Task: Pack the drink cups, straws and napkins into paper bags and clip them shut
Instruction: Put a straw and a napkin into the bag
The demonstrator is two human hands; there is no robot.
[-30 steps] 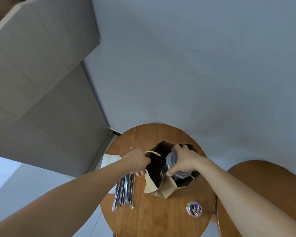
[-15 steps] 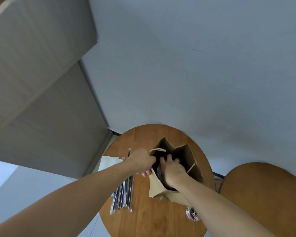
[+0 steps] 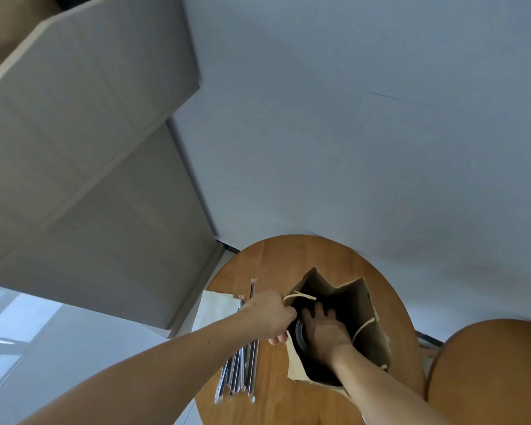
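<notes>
Brown paper is what my left fingers clamp: my left hand [image 3: 270,314], at lower centre of the frame, is curled tight round the left rim of the paper bag [image 3: 359,305], just below its pale cord handle [image 3: 299,296], which arches over my knuckles. My right hand [image 3: 325,331] is sunk past the wrist into the bag's open mouth. Its fingers [image 3: 319,309] are straight and spread apart, pointing towards the top of the frame. Directly to their left, inside the bag, stands the drink cup [image 3: 301,334], seen as a dark round top with a lighter ring. My palm appears to lie against it, though the shadow inside the bag hides the contact.

The bag stands upright with its mouth gaping, and a second cord handle [image 3: 362,328] hangs down its right wall. Left of the bag, touching the underside of my left hand, a bundle of wrapped straws [image 3: 242,369] lies flat, running down the frame. Farther left, at the table's edge, lies a pale folded paper [image 3: 215,308]. All of these rest on a round wooden table [image 3: 288,259]. A second wooden table [image 3: 488,363] fills the lower right corner. A grey cabinet [image 3: 89,118] occupies the upper left, and a blue-grey wall [image 3: 350,118] the remainder.
</notes>
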